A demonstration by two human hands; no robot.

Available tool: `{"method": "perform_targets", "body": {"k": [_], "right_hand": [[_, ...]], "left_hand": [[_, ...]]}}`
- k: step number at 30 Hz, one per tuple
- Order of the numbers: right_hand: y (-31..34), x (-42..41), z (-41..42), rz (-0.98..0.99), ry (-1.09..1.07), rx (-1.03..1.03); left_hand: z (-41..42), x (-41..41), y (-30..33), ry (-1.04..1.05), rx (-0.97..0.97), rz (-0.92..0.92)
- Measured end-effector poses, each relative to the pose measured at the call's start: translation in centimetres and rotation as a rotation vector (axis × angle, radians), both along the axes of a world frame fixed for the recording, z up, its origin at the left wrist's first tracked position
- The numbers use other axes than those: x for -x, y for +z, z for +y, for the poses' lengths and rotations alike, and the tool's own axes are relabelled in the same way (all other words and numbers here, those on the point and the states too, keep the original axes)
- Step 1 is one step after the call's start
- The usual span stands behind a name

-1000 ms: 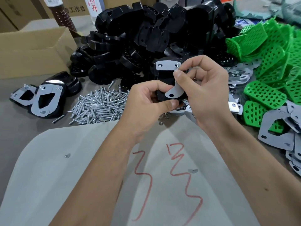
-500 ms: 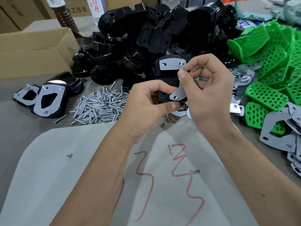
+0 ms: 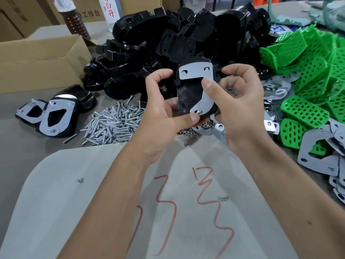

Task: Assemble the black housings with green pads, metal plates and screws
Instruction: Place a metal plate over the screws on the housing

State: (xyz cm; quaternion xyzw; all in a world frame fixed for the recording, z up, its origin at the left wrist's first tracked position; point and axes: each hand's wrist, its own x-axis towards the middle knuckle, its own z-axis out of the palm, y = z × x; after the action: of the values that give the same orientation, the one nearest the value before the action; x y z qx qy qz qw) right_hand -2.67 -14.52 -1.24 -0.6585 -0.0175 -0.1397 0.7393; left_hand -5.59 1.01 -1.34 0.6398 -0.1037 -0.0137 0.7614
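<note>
Two hands share one housing in the head view, above the screws: my left hand grips its lower edge, my right hand pinches the plate against it. I judge the plate could slide off its screw tips if my thumb eases. Whether a green pad sits underneath is hidden.

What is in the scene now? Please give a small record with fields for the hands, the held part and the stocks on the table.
left hand: grips the black housing from the left, thumb near the lower screw
right hand: holds the housing's right side, thumb on the metal plate
plate: on the housing, screw tips showing through three holes
screw pile: left of the hands
green pads: right side
finished units: far left
</note>
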Motion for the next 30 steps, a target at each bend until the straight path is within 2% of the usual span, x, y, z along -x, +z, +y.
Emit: {"method": "perform_targets", "body": {"k": [2,5,10,15,19,30], "right_hand": [[0.2,-0.1,-0.2,0.111,0.167,-0.050],[0.3,0.0,-0.3,0.096,0.293,-0.069],[-0.3,0.0,-0.3,0.032,0.371,0.009],[-0.7,0.1,0.5,-0.026,0.387,0.119],[-0.6,0.2,0.8,-0.004,0.370,0.037],[-0.8,0.2,0.9,0.046,0.375,-0.122]], "left_hand": [[0.5,-0.2,-0.1,-0.014,-0.044,0.009],[0.4,-0.1,0.0,0.011,-0.064,0.049],[-0.4,0.0,1.1,0.150,0.259,0.193],[-1.4,0.1,0.9,0.302,0.273,0.188],[-1.4,0.1,0.7,0.300,0.271,0.143],[-0.8,-0.4,0.4,0.301,0.315,0.163]]}}
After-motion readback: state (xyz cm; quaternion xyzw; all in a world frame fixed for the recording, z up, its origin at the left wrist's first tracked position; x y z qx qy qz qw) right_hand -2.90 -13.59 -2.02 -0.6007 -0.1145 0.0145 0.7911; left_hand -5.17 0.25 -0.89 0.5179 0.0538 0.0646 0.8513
